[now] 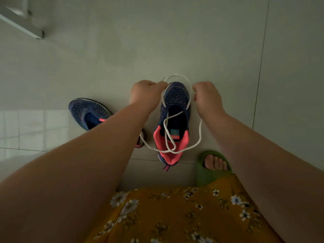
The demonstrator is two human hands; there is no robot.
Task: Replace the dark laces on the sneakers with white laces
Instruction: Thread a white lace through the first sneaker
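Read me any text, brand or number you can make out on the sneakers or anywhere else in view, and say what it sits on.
No text can be read in this view.
Teal patch on the insole of the near sneaker: a label, print too small and blurred to read.
Pink patch beside it on the same insole: also blurred, unreadable.
Far sneaker: no lettering visible.
White lace, green slipper, floral dress: no lettering.
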